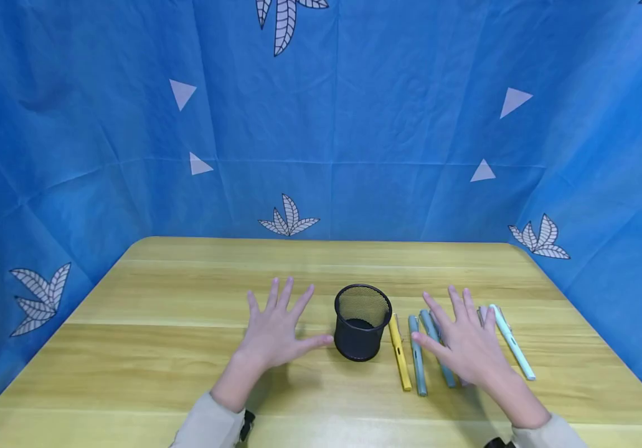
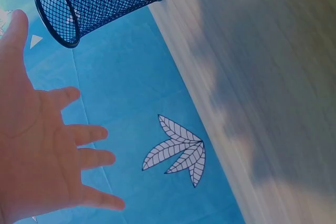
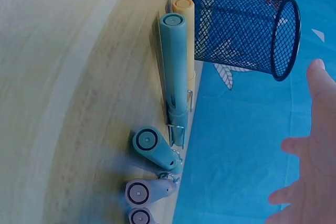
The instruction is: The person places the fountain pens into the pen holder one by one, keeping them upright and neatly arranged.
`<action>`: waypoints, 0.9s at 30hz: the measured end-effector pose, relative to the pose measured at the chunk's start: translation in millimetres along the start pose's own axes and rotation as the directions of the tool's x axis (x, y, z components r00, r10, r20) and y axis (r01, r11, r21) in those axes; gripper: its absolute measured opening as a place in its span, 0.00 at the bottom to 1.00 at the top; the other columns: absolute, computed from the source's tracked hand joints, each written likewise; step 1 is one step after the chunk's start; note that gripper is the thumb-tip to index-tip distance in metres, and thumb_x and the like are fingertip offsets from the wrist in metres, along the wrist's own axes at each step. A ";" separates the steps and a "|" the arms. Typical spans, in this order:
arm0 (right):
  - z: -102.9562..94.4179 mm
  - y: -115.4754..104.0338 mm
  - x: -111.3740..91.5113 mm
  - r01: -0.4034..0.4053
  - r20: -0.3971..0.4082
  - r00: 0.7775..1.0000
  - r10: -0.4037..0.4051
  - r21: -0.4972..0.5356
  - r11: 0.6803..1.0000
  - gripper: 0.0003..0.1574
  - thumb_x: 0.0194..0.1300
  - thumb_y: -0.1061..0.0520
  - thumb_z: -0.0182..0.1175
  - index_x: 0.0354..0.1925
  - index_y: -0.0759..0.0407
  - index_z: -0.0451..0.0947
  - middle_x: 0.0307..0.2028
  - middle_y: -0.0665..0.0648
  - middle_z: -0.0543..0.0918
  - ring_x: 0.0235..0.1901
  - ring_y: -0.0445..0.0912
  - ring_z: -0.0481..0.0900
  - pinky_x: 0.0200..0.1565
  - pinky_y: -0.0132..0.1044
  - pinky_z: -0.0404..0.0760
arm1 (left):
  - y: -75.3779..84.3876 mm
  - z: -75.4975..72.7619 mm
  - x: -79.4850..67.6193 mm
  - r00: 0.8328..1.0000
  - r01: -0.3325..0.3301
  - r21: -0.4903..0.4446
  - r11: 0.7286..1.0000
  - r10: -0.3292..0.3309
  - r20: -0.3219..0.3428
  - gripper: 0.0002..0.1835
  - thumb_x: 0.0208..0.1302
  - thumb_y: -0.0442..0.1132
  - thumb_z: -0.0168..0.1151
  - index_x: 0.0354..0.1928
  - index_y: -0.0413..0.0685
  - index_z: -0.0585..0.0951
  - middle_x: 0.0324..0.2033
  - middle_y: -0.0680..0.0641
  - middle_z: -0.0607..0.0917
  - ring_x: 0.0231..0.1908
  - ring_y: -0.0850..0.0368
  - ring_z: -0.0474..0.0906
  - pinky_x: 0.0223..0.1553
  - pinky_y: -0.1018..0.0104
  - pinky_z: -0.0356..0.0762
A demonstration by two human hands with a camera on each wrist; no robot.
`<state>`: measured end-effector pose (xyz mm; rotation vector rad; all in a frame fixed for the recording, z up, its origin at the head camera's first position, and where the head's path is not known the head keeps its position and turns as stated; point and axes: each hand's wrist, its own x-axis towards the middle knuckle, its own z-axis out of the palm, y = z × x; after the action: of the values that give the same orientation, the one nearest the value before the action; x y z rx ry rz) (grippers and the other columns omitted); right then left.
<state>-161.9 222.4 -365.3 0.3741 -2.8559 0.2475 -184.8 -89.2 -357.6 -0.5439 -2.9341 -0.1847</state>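
A black mesh pen cup (image 1: 358, 336) stands upright on the table between the two hands, with no pens showing inside it. My left hand (image 1: 276, 333) is spread above the table just left of the cup, its thumb pointing toward the cup. Over the row of pens my right hand (image 1: 469, 342) hovers with fingers spread, holding nothing. A yellow pen (image 1: 400, 354) lies right of the cup, then a teal pen (image 1: 418, 358) and a blue-teal pen (image 1: 447, 373). Lilac pens (image 3: 139, 192) are mostly hidden under the right hand in the head view. Farthest right lies a pale aqua pen (image 1: 514, 345).
The wooden table (image 1: 147, 348) has rounded far corners. Behind and beside it hangs a blue cloth (image 1: 332, 124) printed with white leaves and triangles. Dark bands show at both wrists, below light sleeves (image 1: 208, 426).
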 end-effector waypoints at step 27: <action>-8.3 17.3 0.8 0.076 -0.035 0.997 -0.073 0.077 0.994 0.41 0.63 0.39 0.50 0.62 0.66 0.60 0.54 0.74 0.65 0.52 0.68 0.63 0.51 0.63 0.57 | -0.8 -1.5 7.2 0.993 -0.107 -0.199 0.974 0.096 -0.063 0.35 0.60 0.65 0.44 0.66 0.56 0.61 0.59 0.41 0.67 0.61 0.41 0.57 0.56 0.38 0.47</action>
<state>-165.6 240.3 -359.4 0.4866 -2.8002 0.3491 -191.5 -87.7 -355.0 -0.7041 -2.8441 -0.4815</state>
